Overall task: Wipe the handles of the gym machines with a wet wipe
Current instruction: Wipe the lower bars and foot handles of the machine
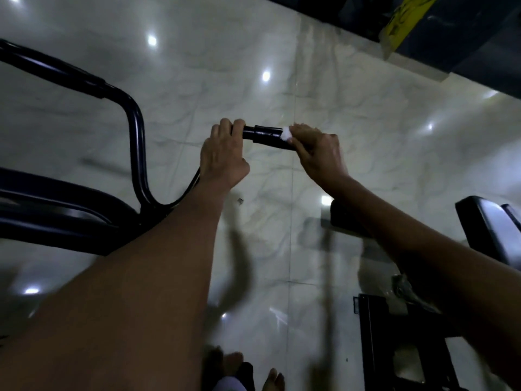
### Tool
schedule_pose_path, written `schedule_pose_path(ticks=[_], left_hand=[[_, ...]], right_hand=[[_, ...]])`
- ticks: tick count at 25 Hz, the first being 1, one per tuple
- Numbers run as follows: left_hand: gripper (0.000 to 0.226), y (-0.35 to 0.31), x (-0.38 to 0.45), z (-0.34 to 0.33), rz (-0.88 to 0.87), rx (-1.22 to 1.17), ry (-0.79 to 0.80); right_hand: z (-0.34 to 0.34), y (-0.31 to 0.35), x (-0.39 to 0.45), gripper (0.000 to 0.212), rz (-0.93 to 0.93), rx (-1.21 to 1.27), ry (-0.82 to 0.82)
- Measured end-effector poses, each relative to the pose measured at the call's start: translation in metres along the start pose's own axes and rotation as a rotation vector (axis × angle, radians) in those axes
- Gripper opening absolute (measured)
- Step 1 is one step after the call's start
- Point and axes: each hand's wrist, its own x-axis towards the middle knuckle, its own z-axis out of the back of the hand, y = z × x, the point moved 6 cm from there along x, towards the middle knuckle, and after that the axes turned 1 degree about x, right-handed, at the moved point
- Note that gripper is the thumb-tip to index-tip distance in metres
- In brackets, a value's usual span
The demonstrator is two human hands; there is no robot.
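A black handle grip of a gym machine runs level across the middle of the view, at the end of a curved black steel bar. My left hand is wrapped around the bar just left of the grip. My right hand is closed over the grip's right end with a white wet wipe pressed against it; only a small part of the wipe shows past my fingers.
Black machine frame tubes fill the left side. A black padded part and a black frame base stand at the right. The glossy marble floor lies below. My toes show at the bottom edge.
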Motion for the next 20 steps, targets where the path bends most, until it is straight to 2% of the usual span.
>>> schedule_pose_path(ticks=[3,7,11,13,17,20], left_hand=[[0.054,0.002,0.001,-0.001,0.027,0.007,-0.023],[0.05,0.003,0.001,-0.003,0.053,-0.051,-0.074],[0.042,0.01,-0.003,-0.001,0.003,-0.153,-0.186],[0.044,0.012,-0.005,-0.001,0.0,-0.156,-0.207],[0.048,0.008,-0.004,-0.004,-0.007,-0.086,-0.239],[0.046,0.01,-0.006,-0.005,0.011,-0.05,-0.218]], right_hand=[[-0.009,0.012,0.002,0.025,0.15,-0.048,0.008],[-0.009,0.004,-0.01,0.028,0.233,-0.185,-0.194],[-0.045,0.041,0.008,0.035,0.365,-0.246,-0.067],[-0.04,0.034,0.004,0.035,0.425,-0.219,-0.06],[-0.01,-0.002,-0.016,0.033,0.238,-0.068,-0.212],[-0.035,0.023,0.003,0.039,0.185,-0.101,-0.093]])
